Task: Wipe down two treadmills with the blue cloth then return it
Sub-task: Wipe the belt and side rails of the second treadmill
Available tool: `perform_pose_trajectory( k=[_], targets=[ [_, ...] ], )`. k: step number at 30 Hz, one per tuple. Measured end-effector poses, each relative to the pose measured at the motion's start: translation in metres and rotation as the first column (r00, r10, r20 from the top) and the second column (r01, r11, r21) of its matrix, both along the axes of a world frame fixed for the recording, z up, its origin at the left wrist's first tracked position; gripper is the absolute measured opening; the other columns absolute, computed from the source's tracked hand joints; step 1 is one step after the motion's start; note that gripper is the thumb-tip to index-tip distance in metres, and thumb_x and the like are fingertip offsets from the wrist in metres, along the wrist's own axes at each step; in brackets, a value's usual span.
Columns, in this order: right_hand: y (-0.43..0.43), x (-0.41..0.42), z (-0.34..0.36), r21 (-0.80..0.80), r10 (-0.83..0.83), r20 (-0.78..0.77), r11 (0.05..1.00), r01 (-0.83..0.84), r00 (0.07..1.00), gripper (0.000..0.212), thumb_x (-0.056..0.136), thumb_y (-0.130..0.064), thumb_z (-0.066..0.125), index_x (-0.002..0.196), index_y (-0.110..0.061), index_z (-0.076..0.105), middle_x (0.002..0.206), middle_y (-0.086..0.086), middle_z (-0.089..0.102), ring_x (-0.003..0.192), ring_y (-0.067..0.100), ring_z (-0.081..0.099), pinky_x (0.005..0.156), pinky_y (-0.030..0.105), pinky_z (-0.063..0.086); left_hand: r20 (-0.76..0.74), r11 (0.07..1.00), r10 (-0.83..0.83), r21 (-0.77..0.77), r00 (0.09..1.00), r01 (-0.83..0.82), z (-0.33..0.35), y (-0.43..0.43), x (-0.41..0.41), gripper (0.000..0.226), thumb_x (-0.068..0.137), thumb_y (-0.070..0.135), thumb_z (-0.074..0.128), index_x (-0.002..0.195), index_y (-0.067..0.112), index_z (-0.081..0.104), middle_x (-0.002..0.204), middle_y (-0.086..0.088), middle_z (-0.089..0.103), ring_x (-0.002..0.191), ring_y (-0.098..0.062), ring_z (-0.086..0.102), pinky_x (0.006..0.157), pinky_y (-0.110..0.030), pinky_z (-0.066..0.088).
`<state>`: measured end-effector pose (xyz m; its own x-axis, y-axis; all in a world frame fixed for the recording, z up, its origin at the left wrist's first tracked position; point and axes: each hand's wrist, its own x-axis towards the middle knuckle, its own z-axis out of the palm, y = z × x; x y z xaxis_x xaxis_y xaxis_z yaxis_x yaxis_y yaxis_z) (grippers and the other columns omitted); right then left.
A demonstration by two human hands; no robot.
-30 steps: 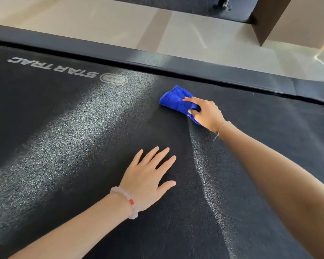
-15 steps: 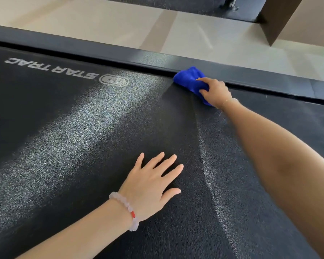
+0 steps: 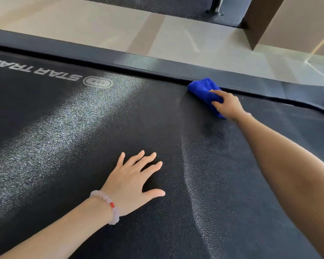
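Gripping the bunched blue cloth [image 3: 204, 88], the right hand [image 3: 227, 106] had its fingers curled round the near end of the wad and pressed it down on the far edge of the treadmill belt [image 3: 82, 146]. The cloth lay just where the belt met the dark side rail [image 3: 157, 62], touching the seam between the two.

The left hand [image 3: 133, 182] lay flat on the belt nearer the person and held nothing. Its fingers were spread and straight, well apart from the cloth. A pale beaded bracelet [image 3: 108, 204] sat on that wrist. A white logo [image 3: 45, 71] was printed on the belt further left, and pale floor [image 3: 101, 25] showed beyond the rail.

The cloth looked soft, light and limp, a fluffy weave that would crumple rather than hold a shape. On the belt's coarse, grainy surface it would likely drag and roll under itself instead of gliding. The surest hold seemed to be over the bunched middle, palm on top and fingers wrapped round the leading fold, so the wad stayed together under pressure. A loose corner might have slipped into the gap along the rail. Wiping was the step in hand; which of the two treadmills this was could not be told.
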<state>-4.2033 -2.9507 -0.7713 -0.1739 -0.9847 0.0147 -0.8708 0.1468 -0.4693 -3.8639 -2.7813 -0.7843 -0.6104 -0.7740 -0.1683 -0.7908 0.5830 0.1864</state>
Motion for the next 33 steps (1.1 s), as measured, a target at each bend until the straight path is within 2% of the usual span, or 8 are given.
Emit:
perform_pose_trajectory(
  k=[3, 8, 10, 12, 14, 20, 25, 33],
  targets=[
    [0.011, 0.006, 0.002, -0.004, 0.015, 0.009, 1.000, -0.015, 1.000, 0.046, 0.088, -0.013, 0.051, 0.131, -0.030, 0.052, 0.136, 0.006, 0.053, 0.124, 0.031, 0.047, 0.101, 0.031, 0.035, -0.023, 0.999, 0.033, 0.043, 0.999, -0.032, 0.002, 0.003, -0.002, 0.108, 0.060, 0.089, -0.014, 0.146, 0.037, 0.024, 0.156, 0.013, 0.012, 0.145, -0.017, 0.007, 0.113, -0.052, 0.004],
    [0.046, 0.015, 0.004, 0.014, 0.067, 0.007, 0.998, -0.067, 0.998, 0.045, 0.088, -0.016, 0.053, 0.129, -0.035, 0.052, 0.134, 0.001, 0.056, 0.122, 0.029, 0.050, 0.101, 0.032, 0.036, 0.119, 0.994, 0.043, 0.096, 0.992, -0.055, 0.006, 0.002, -0.007, 0.118, 0.043, 0.090, -0.021, 0.147, 0.040, 0.002, 0.156, 0.016, -0.009, 0.144, -0.013, -0.011, 0.115, -0.051, -0.001],
    [0.065, 0.021, 0.006, 0.015, 0.098, 0.002, 0.995, -0.098, 0.995, 0.046, 0.088, -0.016, 0.053, 0.129, -0.035, 0.052, 0.136, -0.002, 0.054, 0.125, 0.028, 0.048, 0.102, 0.031, 0.034, 0.134, 0.990, 0.049, 0.123, 0.990, -0.065, 0.009, 0.003, -0.009, 0.112, 0.050, 0.091, -0.013, 0.148, 0.038, 0.003, 0.156, 0.015, -0.010, 0.143, -0.013, -0.012, 0.115, -0.051, -0.001],
    [0.086, 0.028, 0.008, 0.021, 0.119, 0.003, 0.993, -0.119, 0.993, 0.046, 0.089, -0.016, 0.054, 0.130, -0.035, 0.052, 0.139, -0.003, 0.050, 0.127, 0.027, 0.046, 0.103, 0.030, 0.032, 0.137, 0.985, 0.072, 0.145, 0.988, -0.092, 0.012, 0.004, -0.011, 0.087, 0.076, 0.082, 0.015, 0.148, 0.036, 0.006, 0.156, 0.015, -0.010, 0.143, -0.013, -0.012, 0.115, -0.051, -0.002],
    [0.107, 0.035, 0.008, 0.023, 0.135, 0.017, 0.991, -0.135, 0.991, 0.046, 0.089, -0.016, 0.054, 0.131, -0.036, 0.051, 0.142, -0.003, 0.046, 0.130, 0.024, 0.044, 0.104, 0.028, 0.031, 0.151, 0.982, 0.082, 0.155, 0.985, -0.106, 0.015, 0.005, -0.013, 0.076, 0.086, 0.068, 0.033, 0.149, 0.033, 0.007, 0.156, 0.014, -0.010, 0.143, -0.013, -0.013, 0.115, -0.052, -0.001],
    [0.173, 0.055, 0.007, 0.039, 0.172, 0.067, 0.984, -0.175, 0.983, 0.048, 0.089, -0.014, 0.055, 0.130, -0.038, 0.050, 0.144, -0.005, 0.044, 0.131, 0.019, 0.043, 0.105, 0.033, 0.032, 0.104, 0.964, 0.170, 0.187, 0.980, -0.187, 0.021, 0.021, -0.019, 0.069, 0.092, 0.056, 0.037, 0.149, 0.028, 0.009, 0.157, 0.013, -0.006, 0.144, -0.014, -0.009, 0.114, -0.054, 0.002],
    [0.222, 0.070, 0.009, 0.021, 0.240, 0.119, 0.970, -0.244, 0.963, 0.049, 0.088, -0.007, 0.055, 0.128, -0.035, 0.052, 0.136, -0.020, 0.048, 0.135, 0.007, 0.035, 0.107, 0.037, 0.034, 0.010, 0.950, 0.199, 0.243, 0.980, -0.196, 0.028, 0.061, 0.002, 0.067, 0.094, 0.053, 0.036, 0.150, 0.027, 0.007, 0.157, 0.010, 0.002, 0.144, -0.011, -0.002, 0.117, -0.044, 0.005],
    [0.312, 0.104, 0.009, 0.035, 0.308, 0.193, 0.947, -0.320, 0.932, 0.057, 0.084, 0.001, 0.054, 0.126, -0.037, 0.053, 0.118, -0.049, 0.032, 0.125, -0.013, 0.029, 0.102, 0.022, 0.033, 0.061, 0.933, 0.167, 0.314, 0.984, -0.177, 0.048, 0.116, 0.041, 0.078, 0.093, 0.050, 0.045, 0.151, 0.021, 0.002, 0.157, 0.008, -0.002, 0.144, -0.010, 0.001, 0.115, -0.031, 0.011]
  ],
)
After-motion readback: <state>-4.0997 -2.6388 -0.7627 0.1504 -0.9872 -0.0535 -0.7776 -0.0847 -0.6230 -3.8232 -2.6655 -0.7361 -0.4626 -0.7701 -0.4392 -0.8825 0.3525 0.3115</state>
